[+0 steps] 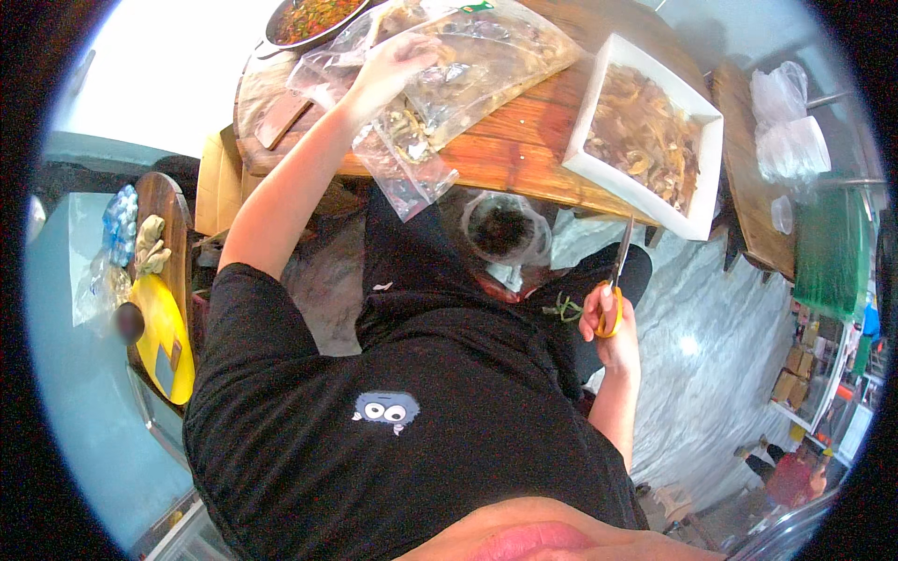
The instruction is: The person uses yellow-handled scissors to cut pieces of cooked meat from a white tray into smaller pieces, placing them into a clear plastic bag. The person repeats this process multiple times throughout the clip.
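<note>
My left hand (398, 64) lies over a large clear plastic bag (498, 77) of tan dried pieces on the wooden table (519, 151). Its fingers are bent at the bag, and what they pinch is hard to see. Just below that hand, a small clear zip bag (429, 179) with pale dried pieces hangs over the table's edge. My right hand (612, 326) grips yellow-handled scissors (620, 263) above my right leg, blades pointing up towards the table edge. Beyond the blade tips stands a white box (635, 194) filled with brown dried strips (642, 133).
A pan of chopped red and green food (312, 19) sits at the back left, near a wooden block (282, 123). Beneath the table edge is a clear-rimmed round container, dark inside (501, 224). A second wooden table (754, 168) and a distant person (793, 480) are at right.
</note>
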`<state>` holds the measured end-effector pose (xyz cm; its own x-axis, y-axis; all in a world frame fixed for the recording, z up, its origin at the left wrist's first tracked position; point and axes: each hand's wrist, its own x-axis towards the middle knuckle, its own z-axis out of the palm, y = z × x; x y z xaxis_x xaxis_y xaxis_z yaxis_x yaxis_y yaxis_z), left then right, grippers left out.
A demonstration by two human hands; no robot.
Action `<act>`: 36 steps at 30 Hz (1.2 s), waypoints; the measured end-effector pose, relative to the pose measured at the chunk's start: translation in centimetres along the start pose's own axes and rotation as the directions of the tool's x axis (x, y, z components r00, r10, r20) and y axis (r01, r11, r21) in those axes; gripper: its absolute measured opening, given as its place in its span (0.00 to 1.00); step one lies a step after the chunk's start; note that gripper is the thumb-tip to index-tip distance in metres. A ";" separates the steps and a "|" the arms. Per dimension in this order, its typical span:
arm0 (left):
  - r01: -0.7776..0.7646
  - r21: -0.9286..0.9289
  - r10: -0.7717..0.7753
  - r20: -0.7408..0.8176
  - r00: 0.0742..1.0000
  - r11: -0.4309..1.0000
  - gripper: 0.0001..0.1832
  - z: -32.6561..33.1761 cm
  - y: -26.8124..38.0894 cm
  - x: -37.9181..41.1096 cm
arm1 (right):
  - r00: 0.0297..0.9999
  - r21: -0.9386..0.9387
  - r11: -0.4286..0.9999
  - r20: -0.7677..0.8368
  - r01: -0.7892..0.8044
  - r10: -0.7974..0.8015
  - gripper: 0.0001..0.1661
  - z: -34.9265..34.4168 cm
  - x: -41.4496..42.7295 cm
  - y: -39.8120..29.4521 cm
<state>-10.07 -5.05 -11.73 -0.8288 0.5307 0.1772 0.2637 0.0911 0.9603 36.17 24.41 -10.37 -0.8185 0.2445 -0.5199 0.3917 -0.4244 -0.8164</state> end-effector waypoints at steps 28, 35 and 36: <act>0.174 -0.599 -0.409 -0.282 0.868 0.782 0.13 -3.2 3.5 -7.9 | 0.998 0.031 0.999 0.056 0.012 -0.013 0.30 -0.6 0.6 0.7; 0.085 -0.517 -0.271 -0.296 0.916 0.852 0.13 -3.4 8.0 -8.7 | 0.998 0.046 0.999 0.059 -0.002 0.000 0.29 -1.3 0.3 1.3; 0.125 -0.506 -0.286 -0.254 0.924 0.853 0.14 -2.3 8.7 -7.6 | 0.997 0.048 0.999 0.072 -0.006 0.003 0.28 -1.6 0.5 1.5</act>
<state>-2.62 -10.16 -4.20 -0.9666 0.2499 -0.0566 -0.1287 -0.2825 0.9506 36.97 25.26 -12.27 -0.8456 0.1797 -0.5026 0.3761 -0.4677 -0.7999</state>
